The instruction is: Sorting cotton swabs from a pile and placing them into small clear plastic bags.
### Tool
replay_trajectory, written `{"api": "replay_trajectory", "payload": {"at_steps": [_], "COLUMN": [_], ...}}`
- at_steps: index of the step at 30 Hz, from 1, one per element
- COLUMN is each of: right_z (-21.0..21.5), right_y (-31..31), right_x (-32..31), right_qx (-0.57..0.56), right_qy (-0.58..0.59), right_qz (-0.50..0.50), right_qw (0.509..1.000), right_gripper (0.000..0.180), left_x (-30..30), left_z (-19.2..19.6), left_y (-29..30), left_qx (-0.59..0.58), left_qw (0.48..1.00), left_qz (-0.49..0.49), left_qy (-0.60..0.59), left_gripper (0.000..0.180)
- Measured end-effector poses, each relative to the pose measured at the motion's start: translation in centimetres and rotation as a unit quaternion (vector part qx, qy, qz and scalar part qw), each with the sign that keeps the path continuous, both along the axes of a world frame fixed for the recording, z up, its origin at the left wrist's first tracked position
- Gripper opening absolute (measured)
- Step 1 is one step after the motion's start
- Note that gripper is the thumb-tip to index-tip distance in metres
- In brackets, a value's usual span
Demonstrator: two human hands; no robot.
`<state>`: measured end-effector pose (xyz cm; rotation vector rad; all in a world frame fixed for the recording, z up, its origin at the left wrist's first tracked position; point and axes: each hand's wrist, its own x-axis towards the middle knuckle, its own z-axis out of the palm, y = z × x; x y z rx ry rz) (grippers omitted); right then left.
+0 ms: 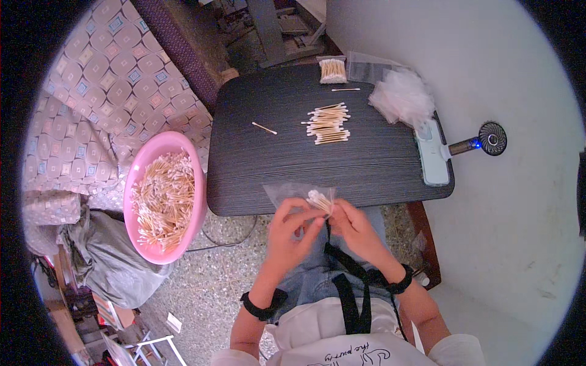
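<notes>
My left hand (292, 229) and my right hand (354, 226) are together at the near edge of the dark table (256, 177). Between them they hold a small clear plastic bag (287, 192) and a bundle of cotton swabs (320, 200) whose white tips poke into the bag's mouth. The left fingers pinch the bag; the right fingers grip the swab bundle. A loose pile of wooden-stick cotton swabs (328, 124) lies in the middle of the table. Farther back stands a filled bag of swabs (333, 71).
A pink basin (141, 180) full of cotton swabs sits to the left of the table. Two single swabs (264, 128) lie loose on the table. Clear empty bags (401, 96), a pale blue device (432, 152) and a small hand fan (482, 141) are at the right.
</notes>
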<state>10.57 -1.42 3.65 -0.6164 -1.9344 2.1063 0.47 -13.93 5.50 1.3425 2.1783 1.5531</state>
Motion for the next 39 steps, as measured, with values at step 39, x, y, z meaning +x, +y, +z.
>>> {"api": "replay_trajectory", "payload": {"at_steps": [39], "right_z": [1.5], "right_y": [2.8], "right_x": [0.8], "right_qx": [-0.057], "right_qy": [0.023], "right_qz": [0.122], "right_qw": [0.991], "right_gripper": [0.021], "left_x": [-0.2], "left_z": [1.4], "left_y": [0.5], "left_qx": [0.01], "left_qw": [0.998], "left_qz": [-0.012], "left_qy": [0.064], "left_gripper": [0.016]}}
